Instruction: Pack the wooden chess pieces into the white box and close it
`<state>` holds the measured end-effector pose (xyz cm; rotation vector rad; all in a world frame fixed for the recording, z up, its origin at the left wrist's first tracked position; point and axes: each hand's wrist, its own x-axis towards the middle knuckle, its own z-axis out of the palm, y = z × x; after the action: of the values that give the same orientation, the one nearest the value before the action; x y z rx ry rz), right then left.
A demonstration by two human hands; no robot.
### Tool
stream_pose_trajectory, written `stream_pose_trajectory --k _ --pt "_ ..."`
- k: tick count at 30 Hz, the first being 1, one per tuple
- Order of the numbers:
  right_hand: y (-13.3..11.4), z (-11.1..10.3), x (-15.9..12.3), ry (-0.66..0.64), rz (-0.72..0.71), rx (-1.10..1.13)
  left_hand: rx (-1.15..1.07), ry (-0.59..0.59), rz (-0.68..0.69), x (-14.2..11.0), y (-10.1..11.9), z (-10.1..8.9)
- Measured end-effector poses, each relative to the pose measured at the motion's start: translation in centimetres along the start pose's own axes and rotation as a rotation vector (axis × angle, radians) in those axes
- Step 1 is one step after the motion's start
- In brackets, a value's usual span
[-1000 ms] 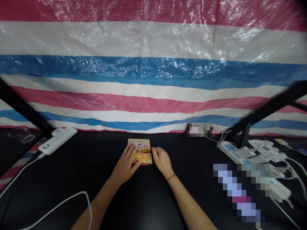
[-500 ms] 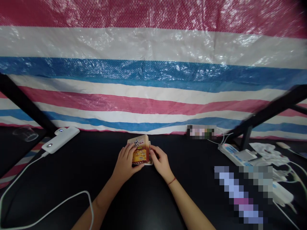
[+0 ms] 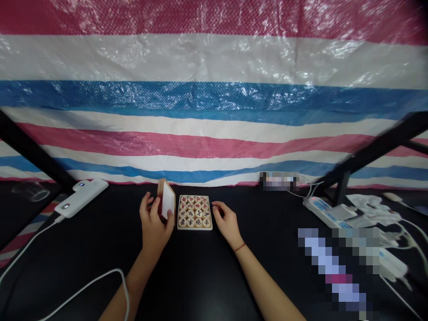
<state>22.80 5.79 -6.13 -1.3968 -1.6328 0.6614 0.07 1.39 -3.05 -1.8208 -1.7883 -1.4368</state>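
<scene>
Lid (image 3: pixel 166 199) pinched upright in left hand (image 3: pixel 154 223), white inner face turned toward camera, printed outer face hidden; thumb on near edge, fingers curled round far side, tips mostly out of sight behind lid. Tray (image 3: pixel 195 212) lying flat on black table (image 3: pixel 110 240) just right of lid, filled with round wooden chess pieces (image 3: pixel 195 211) in rows, red and black marks on top too small to read. Right hand (image 3: pixel 227 221) resting on table just beside tray's right edge, fingers loosely curled and slightly apart, holding nothing; contact with tray hard to judge. Red string (image 3: pixel 239 246) round right wrist. Both forearms cut off at bottom edge. Power bank (image 3: pixel 81 196) at left, small lights glowing, white cable (image 3: pixel 76 290) looping from it across table and off frame. Glass cup (image 3: pixel 29 189) at far left, faint against dark surface. Power strips (image 3: pixel 326 213) and tangled white leads at right, partly masked by blurred blocks. Another blurred patch at table's back edge, contents unreadable. Striped tarp (image 3: pixel 214 102) filling background, crossed by black bars (image 3: pixel 374 154) at both sides
</scene>
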Motion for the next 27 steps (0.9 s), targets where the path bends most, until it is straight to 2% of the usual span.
stream_pose_trajectory --k 6,11,13,16,18,20,22,27 --pt "0.4 0.1 0.1 -0.063 -0.019 -0.086 0.166 0.083 0.075 -0.2 -0.9 -0.2" --pt "0.2 0.0 0.2 -0.085 -0.031 -0.166 0.283 0.165 0.094 -0.1 -0.6 -0.9" --pt "0.1 -0.1 0.2 -0.096 -0.039 -0.187 0.232 0.070 0.110 0.0 -0.3 -0.7" --pt "-0.1 -0.1 0.2 -0.102 -0.039 -0.189 0.127 -0.202 0.120 -0.2 -0.3 0.3" --pt "-0.1 -0.1 0.2 -0.103 -0.035 -0.184 0.096 -0.380 0.091 -0.4 -0.6 0.9" --pt "-0.1 0.0 0.2 -0.103 -0.036 -0.186 0.090 -0.509 0.033 -0.7 -0.8 1.4" --pt "0.0 0.0 0.2 -0.099 -0.043 -0.194 0.087 -0.567 -0.022 -0.9 -0.8 1.5" --pt "0.0 -0.2 0.3 -0.115 -0.047 -0.187 0.027 -0.603 -0.066 -1.4 -0.5 1.3"
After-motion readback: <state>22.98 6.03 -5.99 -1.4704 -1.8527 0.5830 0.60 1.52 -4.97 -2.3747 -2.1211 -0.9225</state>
